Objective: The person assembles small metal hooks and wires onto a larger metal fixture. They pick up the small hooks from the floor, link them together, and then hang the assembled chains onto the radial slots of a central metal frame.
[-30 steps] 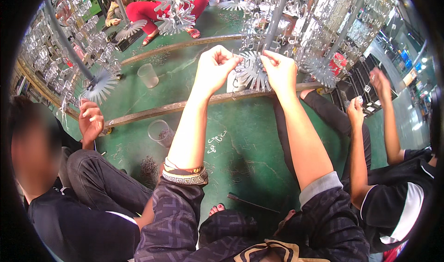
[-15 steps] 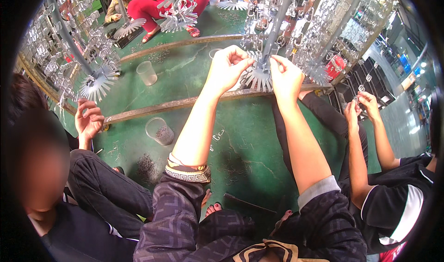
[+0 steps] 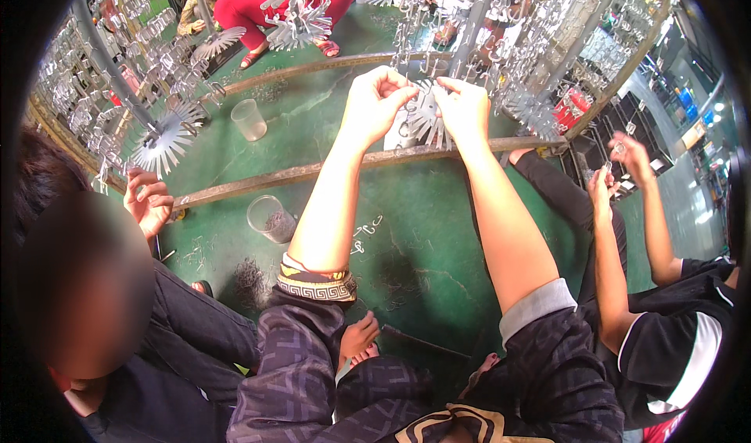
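In front of me both arms are raised toward hanging strands of small metal hooks (image 3: pixel 407 28). My left hand (image 3: pixel 377 108) is closed in a pinch beside these strands, thumb against fingertips. Level with it, my right hand (image 3: pixel 465 113) also pinches, a short gap away. Whatever sits between the fingertips of either hand is too small to make out. Behind and between the hands shows a slotted, fan-edged metal disc (image 3: pixel 425 116) at the foot of a grey pole (image 3: pixel 476 20).
A clear cup of small dark pieces (image 3: pixel 271 219) stands on the green floor, near a loose dark pile (image 3: pixel 250 282). Farther off is another cup (image 3: pixel 249 120). A frame bar (image 3: pixel 266 183) crosses ahead. Co-workers sit left and right; one's hand (image 3: pixel 630 160) holds metal links.
Both my hands have shifted slightly left, the right one also upward, still pinching. Strands near them have swung. The right co-worker's hands moved apart, and another person's hand shows more beside my leg.
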Demonstrator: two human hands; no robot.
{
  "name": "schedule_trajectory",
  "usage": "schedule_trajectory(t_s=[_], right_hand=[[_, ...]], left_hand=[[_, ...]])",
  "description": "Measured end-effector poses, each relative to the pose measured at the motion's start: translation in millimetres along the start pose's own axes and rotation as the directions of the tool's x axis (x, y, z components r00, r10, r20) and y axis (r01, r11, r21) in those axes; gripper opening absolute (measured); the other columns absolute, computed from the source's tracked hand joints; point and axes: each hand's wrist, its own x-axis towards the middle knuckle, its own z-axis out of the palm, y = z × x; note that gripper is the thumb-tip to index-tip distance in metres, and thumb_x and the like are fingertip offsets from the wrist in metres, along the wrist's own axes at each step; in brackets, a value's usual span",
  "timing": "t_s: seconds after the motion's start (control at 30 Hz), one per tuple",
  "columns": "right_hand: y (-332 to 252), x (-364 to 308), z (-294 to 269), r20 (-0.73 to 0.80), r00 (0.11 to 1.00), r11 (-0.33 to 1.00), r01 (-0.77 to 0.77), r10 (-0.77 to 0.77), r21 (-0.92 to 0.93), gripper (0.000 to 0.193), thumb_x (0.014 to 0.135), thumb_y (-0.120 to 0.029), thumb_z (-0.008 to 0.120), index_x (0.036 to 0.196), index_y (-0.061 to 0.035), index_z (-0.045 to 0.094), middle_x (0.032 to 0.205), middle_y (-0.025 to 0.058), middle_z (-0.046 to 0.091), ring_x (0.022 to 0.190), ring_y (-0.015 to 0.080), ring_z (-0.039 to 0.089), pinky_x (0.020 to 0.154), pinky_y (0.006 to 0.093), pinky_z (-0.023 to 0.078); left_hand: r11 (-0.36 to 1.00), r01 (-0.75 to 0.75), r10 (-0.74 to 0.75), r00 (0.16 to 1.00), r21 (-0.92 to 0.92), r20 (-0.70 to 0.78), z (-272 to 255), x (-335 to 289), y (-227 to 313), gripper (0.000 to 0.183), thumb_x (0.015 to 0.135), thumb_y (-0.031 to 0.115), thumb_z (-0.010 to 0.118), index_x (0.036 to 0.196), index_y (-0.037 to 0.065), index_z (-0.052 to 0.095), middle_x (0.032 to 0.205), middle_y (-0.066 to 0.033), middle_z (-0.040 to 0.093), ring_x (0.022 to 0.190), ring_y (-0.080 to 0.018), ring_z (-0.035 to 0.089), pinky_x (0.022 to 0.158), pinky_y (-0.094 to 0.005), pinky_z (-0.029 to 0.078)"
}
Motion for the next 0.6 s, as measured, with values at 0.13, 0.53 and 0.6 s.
schedule_trajectory(t_s=[0.13,0.53,0.6], right_hand=[[-16.9,-2.2,-10.0,0.076,0.986,0.982,-0.157,0.149,0.106,0.03,0.076,-0.015,0.071,0.102,0.0001,0.068,0.072,0.0143,0.068,0.056,0.0118,0.062,0.056,0.0278,0.049],[-16.8,-9.3,-15.7,-0.15,0.988,0.999,-0.033,0.03,-0.018,0.018,0.074,-0.014,0.072,0.088,-0.0033,0.072,0.054,0.0084,0.059,0.047,0.0112,0.053,0.051,0.0292,0.043],[-14.5,-8.9,-17.5,-0.164,0.986,0.999,-0.04,0.035,-0.027,0.016,0.074,-0.014,0.071,0.087,-0.0037,0.072,0.053,0.0083,0.058,0.046,0.0112,0.051,0.05,0.0295,0.042]], left_hand=[[0.993,0.052,-0.058,0.997,0.103,0.054,-6.9,1.9,-4.4,0.009,0.082,0.006,0.067,0.086,0.001,0.06,0.084,-0.0063,0.068,0.078,-0.0086,0.061,0.071,-0.0234,0.048],[0.987,-0.024,0.01,0.996,0.159,0.086,11.8,4.9,-2.7,0.012,0.081,0.01,0.069,0.085,0.001,0.062,0.081,-0.0042,0.067,0.074,-0.0076,0.06,0.07,-0.0238,0.048],[0.978,-0.043,0.026,0.996,0.204,0.087,16.4,5.5,1.0,0.013,0.08,0.011,0.07,0.085,0.001,0.063,0.08,-0.0042,0.067,0.073,-0.0075,0.06,0.069,-0.024,0.048]])
